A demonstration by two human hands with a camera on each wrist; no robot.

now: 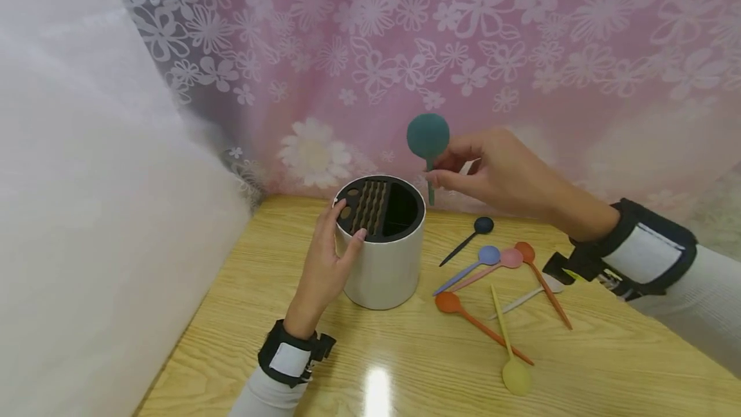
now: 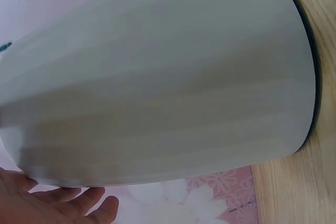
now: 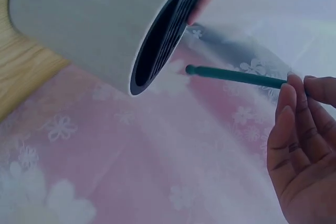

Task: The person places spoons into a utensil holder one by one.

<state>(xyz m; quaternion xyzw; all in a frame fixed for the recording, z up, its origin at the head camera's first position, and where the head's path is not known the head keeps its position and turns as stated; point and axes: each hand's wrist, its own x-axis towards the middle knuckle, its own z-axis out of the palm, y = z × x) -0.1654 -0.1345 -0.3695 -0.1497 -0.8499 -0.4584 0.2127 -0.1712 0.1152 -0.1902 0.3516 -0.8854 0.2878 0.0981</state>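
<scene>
My right hand pinches a teal spoon by its handle, bowl up, above and to the right of a utensil holder. The spoon's handle points toward the holder's mouth in the right wrist view, its end apart from the rim. The holder is a pale cylinder with a black slotted top; one large compartment lies on its right, wavy slots and round holes on its left. My left hand holds the holder at its upper left, thumb at the front rim, fingers along the side.
Right of the holder, several spoons lie on the wooden table: a dark blue spoon, a light blue spoon, a pink spoon, orange spoons, a white one and a yellow spoon. A floral curtain hangs behind.
</scene>
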